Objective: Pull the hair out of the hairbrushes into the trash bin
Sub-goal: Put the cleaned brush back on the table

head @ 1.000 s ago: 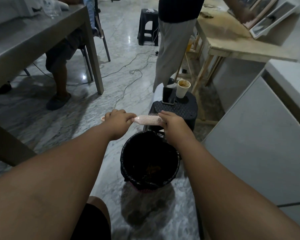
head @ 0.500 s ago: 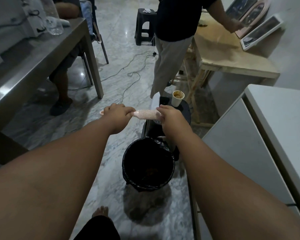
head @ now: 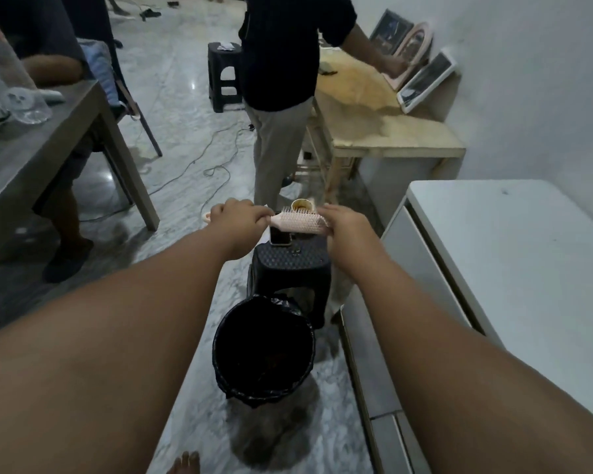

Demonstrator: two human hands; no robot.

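Head view showed both arms stretched out over the marble floor (head: 192,159). The left hand (head: 238,218) was closed in a fist around the handle of a pink hairbrush (head: 298,222), and the right hand (head: 343,222) gripped the far end of its head, fingers curled over it. The brush lay level between the two fists, bristles pointing up and away. Below it stood a black stool (head: 290,260) carrying a phone (head: 280,237) and a paper cup (head: 302,205). The trash bin (head: 226,340), lined in black, sat on the floor nearer the person. A white cabinet (head: 514,254) stood to the right.
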